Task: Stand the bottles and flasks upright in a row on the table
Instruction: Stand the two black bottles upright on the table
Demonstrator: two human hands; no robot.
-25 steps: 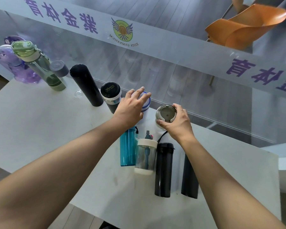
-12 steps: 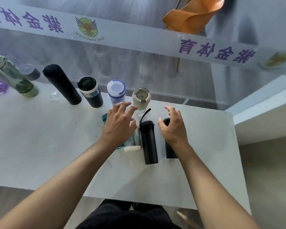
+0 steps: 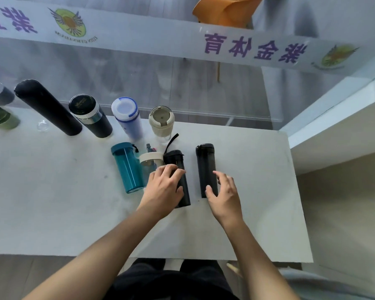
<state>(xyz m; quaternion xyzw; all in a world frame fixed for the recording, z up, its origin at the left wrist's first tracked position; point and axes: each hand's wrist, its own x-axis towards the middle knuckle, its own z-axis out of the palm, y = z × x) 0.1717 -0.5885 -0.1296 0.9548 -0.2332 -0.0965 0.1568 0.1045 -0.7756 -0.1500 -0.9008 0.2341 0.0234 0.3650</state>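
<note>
Both hands have dropped from the upright row onto lying flasks. Left hand (image 3: pixel 164 189) fingers curl over the strap flask (image 3: pixel 178 169); right hand (image 3: pixel 224 191) fingers wide beside the black flask (image 3: pixel 206 167) on tabletop (image 3: pixel 258 191). Approx. four left lying.

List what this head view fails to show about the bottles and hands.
- Green bottle: cut off by the left edge.
- Clear bottle: lower body hidden behind the left hand.
- Right hand on the black flask: grip closure unclear.
- Lid logo: too small to read.
</note>
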